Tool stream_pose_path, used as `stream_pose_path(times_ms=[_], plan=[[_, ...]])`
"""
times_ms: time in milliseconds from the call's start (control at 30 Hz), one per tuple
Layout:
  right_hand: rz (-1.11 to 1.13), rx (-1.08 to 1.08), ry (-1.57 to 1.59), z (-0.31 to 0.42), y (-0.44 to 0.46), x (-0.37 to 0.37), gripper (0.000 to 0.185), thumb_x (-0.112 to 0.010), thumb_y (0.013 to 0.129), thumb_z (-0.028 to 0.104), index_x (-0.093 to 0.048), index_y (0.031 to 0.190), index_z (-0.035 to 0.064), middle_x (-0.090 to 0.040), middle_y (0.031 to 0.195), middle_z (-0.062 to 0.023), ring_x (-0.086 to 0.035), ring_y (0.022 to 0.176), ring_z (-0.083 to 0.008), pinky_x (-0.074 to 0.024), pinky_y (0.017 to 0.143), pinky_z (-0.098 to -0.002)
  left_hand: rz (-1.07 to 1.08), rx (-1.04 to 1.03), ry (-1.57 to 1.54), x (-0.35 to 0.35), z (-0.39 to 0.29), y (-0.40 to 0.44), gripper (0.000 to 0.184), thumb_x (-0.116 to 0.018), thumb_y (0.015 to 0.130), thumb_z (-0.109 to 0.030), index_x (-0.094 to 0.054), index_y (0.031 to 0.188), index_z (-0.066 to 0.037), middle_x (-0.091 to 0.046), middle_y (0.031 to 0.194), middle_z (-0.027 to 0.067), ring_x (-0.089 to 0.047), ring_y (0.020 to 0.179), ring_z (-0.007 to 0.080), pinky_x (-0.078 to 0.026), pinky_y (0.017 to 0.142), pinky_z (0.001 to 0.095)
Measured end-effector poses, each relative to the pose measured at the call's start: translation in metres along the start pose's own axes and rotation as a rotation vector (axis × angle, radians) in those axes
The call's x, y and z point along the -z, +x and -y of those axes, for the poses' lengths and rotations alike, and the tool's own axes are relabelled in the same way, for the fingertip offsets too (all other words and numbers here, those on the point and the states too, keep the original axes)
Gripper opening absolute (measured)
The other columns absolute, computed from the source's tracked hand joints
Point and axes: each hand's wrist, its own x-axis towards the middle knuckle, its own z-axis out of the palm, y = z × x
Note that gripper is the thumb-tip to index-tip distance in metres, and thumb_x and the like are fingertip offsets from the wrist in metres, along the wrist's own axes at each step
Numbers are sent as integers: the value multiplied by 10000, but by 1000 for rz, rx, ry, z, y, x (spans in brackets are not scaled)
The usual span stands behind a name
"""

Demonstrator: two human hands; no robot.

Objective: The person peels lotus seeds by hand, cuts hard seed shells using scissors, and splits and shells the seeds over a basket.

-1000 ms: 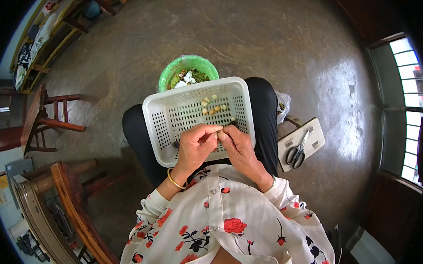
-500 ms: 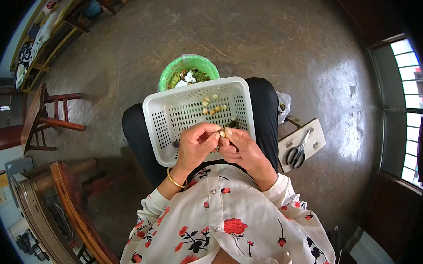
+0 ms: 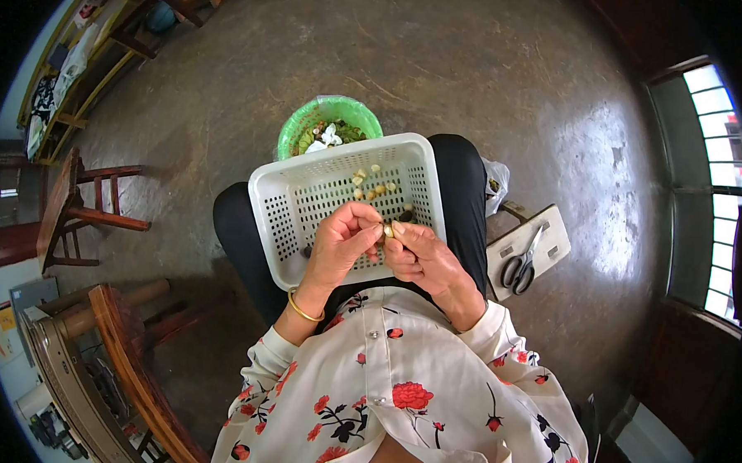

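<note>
Over the near part of a white perforated plastic basket (image 3: 263, 227), my two hands meet at a small pale yellow seed (image 3: 388, 231). My right hand (image 3: 429, 259) pinches it between thumb and fingertips, other fingers curled. My left hand (image 3: 337, 245), with a gold bangle at its wrist, is closed in a pinch at the seed's left side; whether a bit of skin is between its fingertips is too small to tell. Several pale and yellowish seeds (image 3: 379, 189) lie in the basket's far half. A dark one (image 3: 405, 216) sits just beyond my right hand.
The basket rests across my lap. Right behind it stands a green bin (image 3: 364, 115) holding green peelings and white scraps. Black-handled scissors (image 3: 519, 271) lie on a small stool (image 3: 555, 239) to my right, near a white plastic bag (image 3: 497, 177). Wooden chairs (image 3: 62, 206) stand at left.
My left hand has risen slightly, and its fingers have shifted on the seed, which now shows paler. The right hand keeps its pinch. The basket appears shifted a little left.
</note>
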Motion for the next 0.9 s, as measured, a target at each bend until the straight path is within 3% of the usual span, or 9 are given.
stream_pose_path(times_ms=[233,467,567,733,900], plan=[[-145,91,-125,-4,3,-4,312,-464,953,290,-480,722,80,-330,538,59,-260,435,-34,-207,389,-199,-84,-85,170,-7,-6,-9,165,-613,858,-58,-596,1002,22,-609,811,30,-591,685,83,-510,621,218],[-256,152,-256,-7,4,-15,290,-432,962,248,-462,726,82,-318,553,60,-245,439,-33,-201,386,-203,-128,-42,135,-5,-2,-7,236,-658,835,-92,-616,1043,10,-606,789,18,-591,662,83,-513,625,209],[-235,166,-224,-9,3,-9,282,-416,965,244,-455,737,83,-316,562,54,-246,444,-40,-205,391,-205,-109,-28,200,-6,-6,-6,286,-637,854,-111,-597,1113,5,-582,818,12,-578,693,79,-522,639,215],[-259,208,-155,-8,1,-9,274,-407,964,249,-449,753,79,-328,572,42,-263,456,-47,-219,408,-204,-74,-165,270,-7,-8,-3,345,-490,941,-146,-496,1264,-23,-540,907,4,-538,731,79,-531,702,248],[-287,247,-95,-9,-1,-7,269,-415,961,256,-474,774,72,-320,559,56,-257,457,-37,-202,407,-204,-56,-104,151,-11,-17,-9,317,-452,954,-143,-449,1243,-13,-570,926,60,-556,734,100,-529,708,272]])
